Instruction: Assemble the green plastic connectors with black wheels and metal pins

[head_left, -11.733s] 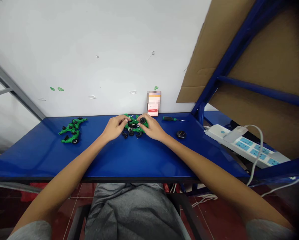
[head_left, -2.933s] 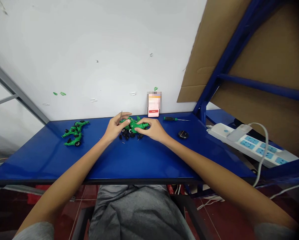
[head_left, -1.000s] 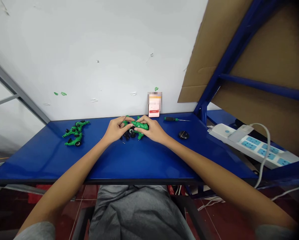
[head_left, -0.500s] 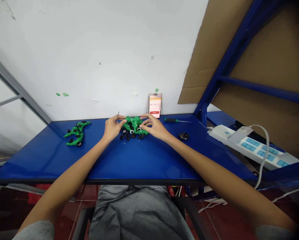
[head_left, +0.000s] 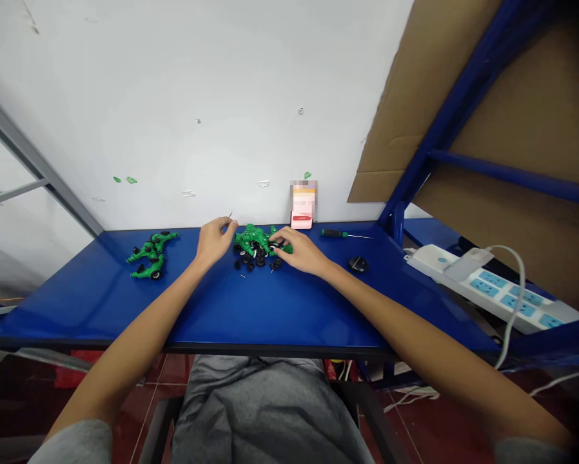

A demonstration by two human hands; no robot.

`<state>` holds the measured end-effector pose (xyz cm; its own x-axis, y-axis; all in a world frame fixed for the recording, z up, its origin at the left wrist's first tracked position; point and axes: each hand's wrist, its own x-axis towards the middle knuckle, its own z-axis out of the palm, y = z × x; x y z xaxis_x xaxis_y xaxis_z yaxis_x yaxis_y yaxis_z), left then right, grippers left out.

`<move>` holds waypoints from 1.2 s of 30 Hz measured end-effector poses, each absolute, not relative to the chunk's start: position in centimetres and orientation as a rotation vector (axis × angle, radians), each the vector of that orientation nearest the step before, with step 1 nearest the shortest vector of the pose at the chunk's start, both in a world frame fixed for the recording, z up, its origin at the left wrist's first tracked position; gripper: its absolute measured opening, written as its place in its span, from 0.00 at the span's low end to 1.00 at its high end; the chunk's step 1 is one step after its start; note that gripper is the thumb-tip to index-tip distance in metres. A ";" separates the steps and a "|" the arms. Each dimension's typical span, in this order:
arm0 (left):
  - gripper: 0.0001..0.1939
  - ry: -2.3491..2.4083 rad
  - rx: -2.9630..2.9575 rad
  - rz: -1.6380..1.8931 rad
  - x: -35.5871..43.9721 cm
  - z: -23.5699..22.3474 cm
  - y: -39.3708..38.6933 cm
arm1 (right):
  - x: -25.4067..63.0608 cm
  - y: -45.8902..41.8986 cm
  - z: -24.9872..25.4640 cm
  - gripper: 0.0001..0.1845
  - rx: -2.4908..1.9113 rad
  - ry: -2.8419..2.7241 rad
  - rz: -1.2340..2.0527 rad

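Note:
My left hand (head_left: 214, 243) is closed in a pinch around a thin dark rod (head_left: 230, 216), whose tip sticks up above the fingers. It is just left of a heap of green jointed plastic pieces (head_left: 252, 234). My right hand (head_left: 300, 249) reaches in from the other side, with thumb and fingertips drawn together at the heap's right edge; what they grip is hidden. Small black parts (head_left: 260, 261), some round like wheels, lie in front of the green pieces. A tiny pin (head_left: 242, 276) rests on the blue table (head_left: 270, 316) nearby.
Three or so green assemblies with black parts (head_left: 155, 252) lie at the left. To the right are a green-black screwdriver (head_left: 335, 233) and a black mouse-like object (head_left: 358, 264). A phone (head_left: 303, 206) leans on the wall; a white power strip (head_left: 483, 283) is at far right.
My left hand has drawn away left from the green pieces, still with the rod. The green pieces now sit lower in the heap, and my right hand has lowered to its right side.

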<state>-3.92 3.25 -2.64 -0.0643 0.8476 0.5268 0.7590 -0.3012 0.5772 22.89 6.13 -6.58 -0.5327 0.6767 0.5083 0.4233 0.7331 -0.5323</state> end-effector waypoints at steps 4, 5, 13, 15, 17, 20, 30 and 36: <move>0.19 1.706 2.012 1.403 -5.1 -1.5 3.1 | 23.1 6.1 -6.4 0.10 -0.816 -2.219 0.395; 0.21 1.676 2.007 1.402 -5.4 -1.3 3.1 | 23.1 6.0 -6.4 0.10 -0.811 -2.227 0.387; 0.19 2.223 1.954 1.097 -9.3 0.2 4.5 | 22.9 5.7 -6.5 0.09 -0.776 -2.296 0.344; 0.19 2.365 1.987 0.951 -11.1 0.4 5.0 | 22.9 5.8 -6.6 0.09 -0.773 -2.302 0.340; 0.20 2.504 1.987 0.818 -13.6 0.4 5.3 | 22.8 5.8 -6.6 0.09 -0.774 -2.305 0.339; 0.23 2.662 1.751 0.696 -17.8 0.2 5.4 | 22.8 5.8 -6.5 0.09 -0.774 -2.304 0.336; 0.31 2.672 1.543 0.177 -21.6 -1.6 5.9 | 22.7 5.6 -6.5 0.10 -0.769 -2.317 0.340; 0.27 2.376 1.876 0.406 -18.5 -1.8 6.8 | 22.6 5.3 -6.2 0.09 -0.782 -2.301 0.309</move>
<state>-18.47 6.84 -1.80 -0.2434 0.9653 0.0952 0.9422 0.2120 0.2595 22.59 5.33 -6.16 -0.5898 0.6110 0.5280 0.4503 0.7916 -0.4131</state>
